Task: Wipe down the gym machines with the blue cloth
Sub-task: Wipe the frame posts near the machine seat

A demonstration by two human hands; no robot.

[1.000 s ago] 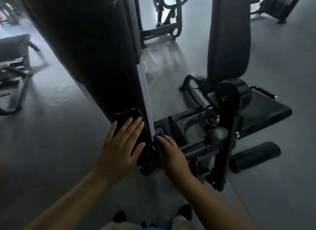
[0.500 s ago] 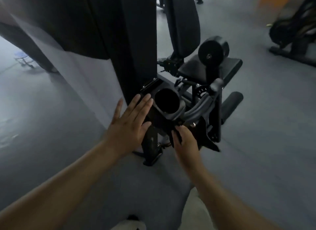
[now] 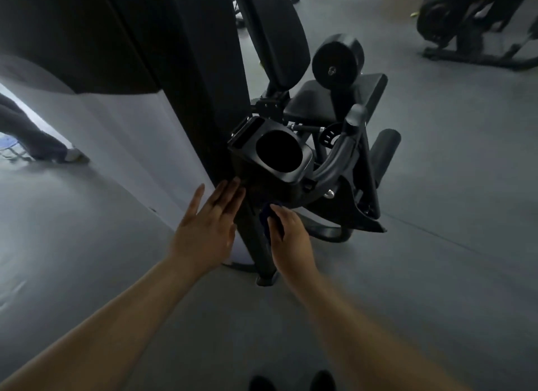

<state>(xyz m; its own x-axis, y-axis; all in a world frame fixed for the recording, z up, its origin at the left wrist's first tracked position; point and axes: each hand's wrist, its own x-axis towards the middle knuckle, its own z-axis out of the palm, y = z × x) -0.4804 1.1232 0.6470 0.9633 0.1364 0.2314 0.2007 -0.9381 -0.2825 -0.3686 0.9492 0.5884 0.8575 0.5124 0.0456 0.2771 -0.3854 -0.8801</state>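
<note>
View: head, looking down.
Gym machine (image 3: pixel 203 99): black, upright column at centre; cup holder (image 3: pixel 279 150) fixed on its right side.
Left hand (image 3: pixel 208 229): flat, fingers straight and spread, tips touching the column just below the cup holder.
Right hand (image 3: pixel 291 236): fingers closed round the blue cloth.
Blue cloth (image 3: pixel 269 216): bunched, pressed against the column beneath the cup holder.
Second machine (image 3: pixel 471 21): far right, on the grey floor (image 3: pixel 436 259).

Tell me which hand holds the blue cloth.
The right hand: its fingers curl round the blue cloth at the machine's upright, while the left hand is flat, fingers straight, holding nothing.
</note>
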